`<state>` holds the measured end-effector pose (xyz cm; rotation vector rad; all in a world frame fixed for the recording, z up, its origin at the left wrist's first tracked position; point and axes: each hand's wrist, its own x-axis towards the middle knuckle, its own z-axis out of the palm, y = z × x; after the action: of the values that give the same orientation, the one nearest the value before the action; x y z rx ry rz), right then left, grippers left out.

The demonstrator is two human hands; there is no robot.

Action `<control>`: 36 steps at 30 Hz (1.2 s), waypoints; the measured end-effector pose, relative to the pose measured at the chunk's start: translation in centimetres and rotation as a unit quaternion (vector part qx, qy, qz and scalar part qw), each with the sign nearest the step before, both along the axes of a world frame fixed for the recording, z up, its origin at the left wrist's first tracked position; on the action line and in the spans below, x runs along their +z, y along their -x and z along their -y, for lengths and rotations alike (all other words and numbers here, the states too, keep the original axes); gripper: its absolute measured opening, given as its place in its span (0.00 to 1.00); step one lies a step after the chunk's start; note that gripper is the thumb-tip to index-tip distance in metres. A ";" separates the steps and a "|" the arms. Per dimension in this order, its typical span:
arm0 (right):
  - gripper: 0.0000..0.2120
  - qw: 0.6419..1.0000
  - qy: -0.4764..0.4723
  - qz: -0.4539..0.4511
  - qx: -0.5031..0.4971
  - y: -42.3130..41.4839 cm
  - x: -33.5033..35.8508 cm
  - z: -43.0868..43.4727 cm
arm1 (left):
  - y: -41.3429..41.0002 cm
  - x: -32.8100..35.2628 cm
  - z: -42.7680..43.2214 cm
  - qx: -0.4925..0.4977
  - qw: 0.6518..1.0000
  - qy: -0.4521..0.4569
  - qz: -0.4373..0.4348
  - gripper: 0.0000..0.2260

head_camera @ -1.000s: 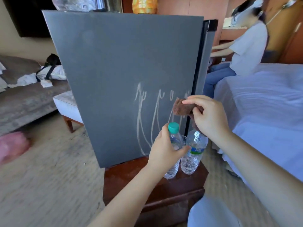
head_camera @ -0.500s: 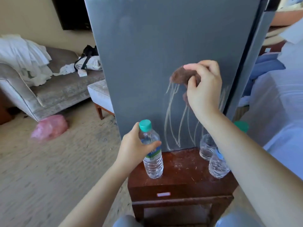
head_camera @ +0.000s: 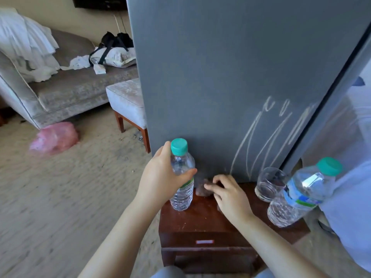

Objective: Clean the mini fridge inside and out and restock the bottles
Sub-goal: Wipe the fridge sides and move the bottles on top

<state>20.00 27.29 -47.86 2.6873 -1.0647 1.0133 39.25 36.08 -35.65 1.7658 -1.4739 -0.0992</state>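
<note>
"Judging by what shows, how far along is the person?"

"Not far, it seems. One water bottle stands on the wooden stand, gripped by the left hand, outside the mini fridge. Above and to the right of the fingers of the right hand, pale streaks mark the fridge's grey wall. Further right of those fingers, past a drinking glass, a second bottle waits on the stand too. Wiping and restocking both look unfinished; the inside is out of sight."

"And the hands?"

"The left arm reaches forward, thumb and fingers curled round the bottle's shoulder, just below its green cap. Just right of those fingers a brown cloth lies at the foot of the fridge. The right hand is held palm down, its fingers bent and slightly spread, the tips touching the cloth; whether they pinch it cannot be told."
</note>
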 end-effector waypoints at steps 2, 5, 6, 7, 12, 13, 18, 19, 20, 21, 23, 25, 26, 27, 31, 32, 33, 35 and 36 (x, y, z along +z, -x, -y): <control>0.19 0.999 -0.034 -0.021 -0.004 0.4 -0.7 0.2 | -0.1 0.0 0.0 -0.001 1.000 0.000 0.000 0.25; 0.18 1.000 0.007 0.013 -0.004 0.2 2.2 -0.2 | 0.0 -0.2 0.0 0.003 1.000 0.007 0.015 0.25; 0.17 0.998 0.037 0.050 -0.002 -0.1 4.6 -0.2 | 0.1 -0.2 0.0 0.003 1.000 0.010 0.015 0.25; 0.17 0.993 0.071 0.099 -0.002 -0.4 7.4 -0.2 | 0.1 -0.2 0.0 0.002 1.000 0.013 0.012 0.24; 0.17 0.944 0.155 0.290 -0.023 -0.8 19.3 1.3 | 0.3 -0.5 -0.1 0.005 1.000 0.021 0.004 0.22; 0.17 0.941 0.146 0.304 -0.016 -0.9 19.2 1.3 | 0.4 -0.5 -0.1 0.008 1.000 0.023 0.006 0.23; 0.16 0.976 0.091 0.193 -0.049 -0.5 8.0 0.1 | 0.8 -0.6 -0.2 0.022 0.999 0.026 0.007 0.22; 0.17 0.986 0.044 0.152 -0.058 -0.1 5.1 -0.2 | 0.9 -0.5 -0.2 0.022 0.999 0.026 0.005 0.22; 0.18 0.992 -0.006 0.109 -0.068 0.1 2.6 -0.6 | 0.9 -0.5 -0.2 0.022 0.999 0.025 0.003 0.22; 0.18 0.993 -0.047 0.072 -0.077 0.3 0.6 -1.0 | 0.9 -0.5 -0.3 0.023 0.999 0.025 0.002 0.22; 0.19 0.992 -0.093 0.023 -0.088 0.3 -1.5 -1.4 | 0.9 -0.4 -0.4 0.024 0.999 0.022 -0.001 0.22; 0.19 0.990 -0.104 0.007 -0.098 -0.1 -1.6 -1.4 | 1.0 -0.4 -0.4 0.026 0.999 0.022 -0.006 0.22; 0.19 0.989 -0.107 -0.002 -0.104 -0.5 -1.4 -1.6 | 1.1 -0.5 -0.4 0.027 0.999 0.024 -0.008 0.23; 0.20 0.989 -0.107 -0.012 -0.106 -0.9 -1.0 -1.9 | 1.2 -0.5 -0.4 0.028 0.999 0.026 -0.009 0.23; 0.23 0.986 -0.115 -0.060 -0.104 -2.9 -0.4 -3.3 | 1.4 -0.8 -0.3 0.033 0.999 0.038 -0.012 0.23; 0.24 0.984 -0.120 -0.071 -0.107 -3.0 -0.2 -3.4 | 1.4 -0.8 -0.3 0.031 0.999 0.040 -0.015 0.23; 0.23 0.982 -0.127 -0.080 -0.111 -2.8 0.1 -3.3 | 1.4 -0.9 -0.3 0.029 0.999 0.039 -0.018 0.23; 0.21 0.975 -0.148 -0.091 -0.138 -1.5 0.5 -2.6 | 1.3 -0.9 -0.5 0.025 0.999 0.037 -0.023 0.24; 0.21 0.968 -0.166 -0.094 -0.162 -0.6 0.8 -2.3 | 1.3 -0.9 -0.5 0.024 0.999 0.035 -0.022 0.24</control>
<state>20.61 29.59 -47.08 2.6439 -1.6848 0.5535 37.90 36.59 -36.53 1.7306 -1.3853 -0.0604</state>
